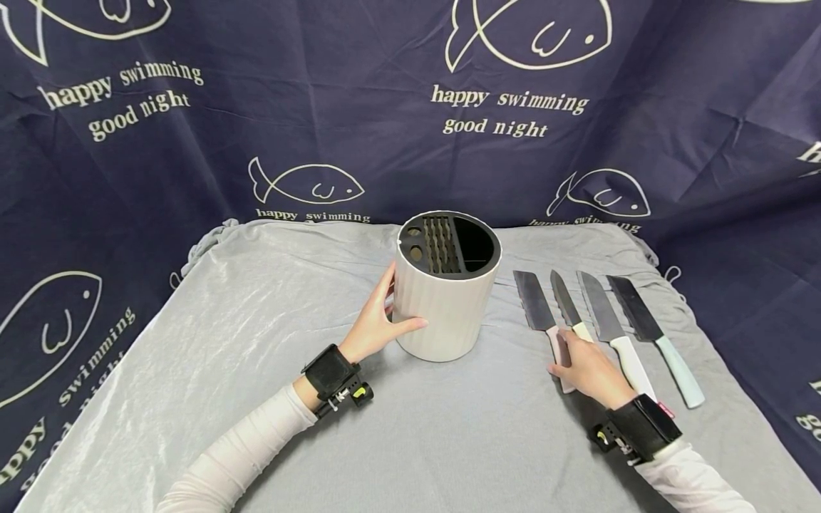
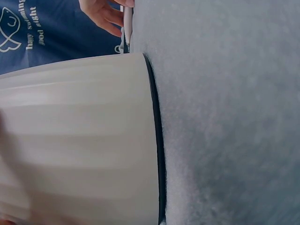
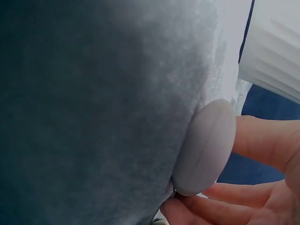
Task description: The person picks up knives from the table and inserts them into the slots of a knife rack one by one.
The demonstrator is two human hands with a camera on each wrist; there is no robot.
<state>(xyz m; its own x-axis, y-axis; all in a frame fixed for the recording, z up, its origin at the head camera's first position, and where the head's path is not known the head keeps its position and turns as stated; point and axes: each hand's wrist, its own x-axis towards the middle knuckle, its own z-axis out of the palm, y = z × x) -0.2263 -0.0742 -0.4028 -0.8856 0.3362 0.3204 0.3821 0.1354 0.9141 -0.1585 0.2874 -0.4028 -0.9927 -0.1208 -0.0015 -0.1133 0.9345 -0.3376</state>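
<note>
My right fingers [image 1: 571, 338] pinch 1 knife [image 1: 546, 320] by its handle [image 3: 206, 147], blade [image 1: 534, 301] beyond them: likely stiff, light, best held there. Left fingers [image 1: 382, 285] spread against holder [image 1: 445, 313].

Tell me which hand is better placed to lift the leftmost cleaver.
The right hand, most likely: its thumb and fingers lie on either side of the handle of the leftmost cleaver. The left hand is farther off, gripping the knife holder.
</note>
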